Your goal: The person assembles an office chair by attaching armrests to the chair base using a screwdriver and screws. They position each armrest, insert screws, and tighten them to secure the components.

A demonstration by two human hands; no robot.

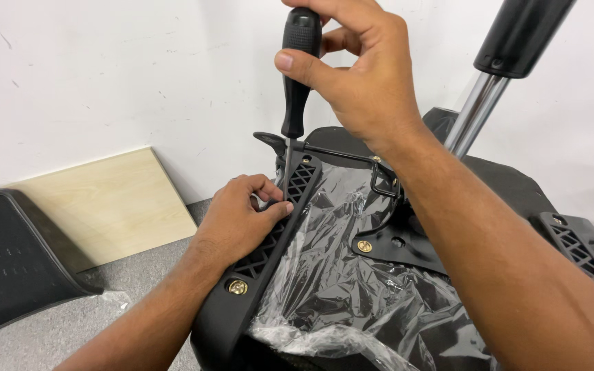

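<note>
My right hand [355, 69] grips the black handle of a screwdriver [297, 75], held upright with its shaft pointing down into a black ribbed armrest bracket [280, 220]. My left hand [238, 213] presses on that bracket, fingers curled beside the screwdriver shaft. The bracket lies along the left edge of an upturned black chair seat [352, 288] wrapped in clear plastic film. A brass screw [238, 287] sits at the bracket's near end. Another brass screw [364, 246] holds the metal mechanism plate [407, 247] at the seat's middle.
A chrome gas-lift column [476, 110] with a black sleeve rises at the upper right. A second ribbed bracket [579, 247] lies at the right. A black mesh chair back [8, 261] and a pale wooden board [111, 203] lean at the white wall on grey carpet.
</note>
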